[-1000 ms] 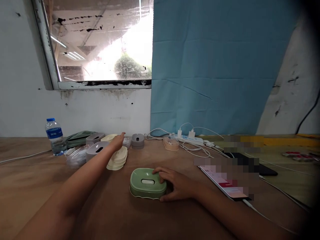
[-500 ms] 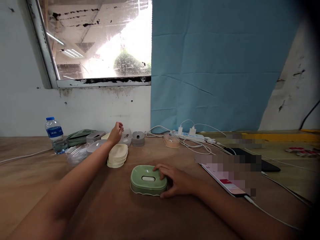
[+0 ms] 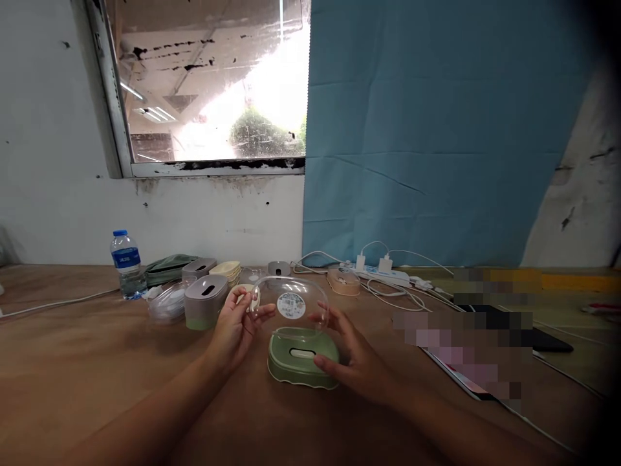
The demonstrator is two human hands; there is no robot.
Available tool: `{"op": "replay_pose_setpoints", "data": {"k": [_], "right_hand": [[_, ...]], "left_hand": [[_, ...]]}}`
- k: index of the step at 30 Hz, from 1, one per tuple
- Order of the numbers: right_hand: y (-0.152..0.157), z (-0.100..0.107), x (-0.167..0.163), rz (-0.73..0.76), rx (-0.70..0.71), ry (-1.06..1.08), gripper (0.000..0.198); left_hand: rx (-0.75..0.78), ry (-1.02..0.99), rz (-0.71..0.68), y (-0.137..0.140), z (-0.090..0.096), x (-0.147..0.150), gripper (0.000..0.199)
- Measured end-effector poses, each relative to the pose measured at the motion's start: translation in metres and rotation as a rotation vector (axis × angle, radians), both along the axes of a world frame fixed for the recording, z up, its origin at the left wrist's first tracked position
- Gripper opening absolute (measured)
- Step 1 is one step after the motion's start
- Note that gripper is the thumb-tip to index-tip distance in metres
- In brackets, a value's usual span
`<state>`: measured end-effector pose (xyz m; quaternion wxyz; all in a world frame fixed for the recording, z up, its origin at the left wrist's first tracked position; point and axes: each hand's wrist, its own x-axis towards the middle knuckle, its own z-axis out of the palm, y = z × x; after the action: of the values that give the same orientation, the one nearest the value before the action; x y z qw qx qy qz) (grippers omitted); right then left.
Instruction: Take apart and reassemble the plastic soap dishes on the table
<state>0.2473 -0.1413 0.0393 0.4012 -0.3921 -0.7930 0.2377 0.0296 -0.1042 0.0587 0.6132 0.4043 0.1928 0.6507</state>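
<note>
A clear plastic cover point(image 3: 313, 294) with a round white label point(image 3: 291, 305) is held up above the table by my left hand point(image 3: 237, 327), which pinches its left edge. My right hand point(image 3: 356, 353) is at the cover's right side, thumb and fingers spread. Its fingertips show through or beside the clear rim; whether they touch it I cannot tell. Below the cover sits a green oval plastic box point(image 3: 286, 372) with a slot and a pale insert on top. The right thumb is at the box's right upper side.
Grey-lilac slotted boxes point(image 3: 206, 301), cream pieces point(image 3: 226, 268) and clear covers point(image 3: 165, 304) stand to the left, near a water bottle point(image 3: 127, 262) and a green pouch point(image 3: 167, 266). At the back are a peach box point(image 3: 343, 283) and a power strip point(image 3: 398, 277) with cables. A phone point(image 3: 458, 375) lies right.
My left hand has come back from the far items with the clear cover. My right hand has loosened from the green box and spread. The view has shifted slightly.
</note>
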Motion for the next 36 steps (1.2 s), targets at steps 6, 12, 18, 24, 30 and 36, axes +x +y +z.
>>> {"op": "replay_pose_setpoints", "data": {"k": [6,12,18,24,30,36], "right_hand": [[0.001,0.000,-0.010,-0.291,-0.008,0.003,0.049],[0.002,-0.002,-0.009,0.015,-0.308,0.177,0.067],[-0.005,-0.009,-0.020,0.382,-0.465,0.565,0.065],[0.009,-0.014,-0.011,0.260,-0.307,0.603,0.076],[0.016,-0.004,0.010,-0.155,0.215,-0.005,0.082],[0.015,-0.008,0.010,-0.238,0.472,-0.306,0.073]], "left_hand": [[-0.029,-0.032,0.035,0.004,-0.012,0.005,0.025],[0.444,0.244,0.222,-0.009,-0.022,0.010,0.007],[1.084,0.901,-0.093,-0.019,-0.034,0.010,0.018],[0.970,0.913,-0.089,-0.018,-0.029,0.009,0.020],[0.517,0.421,-0.110,-0.003,-0.032,-0.003,0.036],[0.263,0.373,-0.250,-0.002,-0.031,0.002,0.047]]}}
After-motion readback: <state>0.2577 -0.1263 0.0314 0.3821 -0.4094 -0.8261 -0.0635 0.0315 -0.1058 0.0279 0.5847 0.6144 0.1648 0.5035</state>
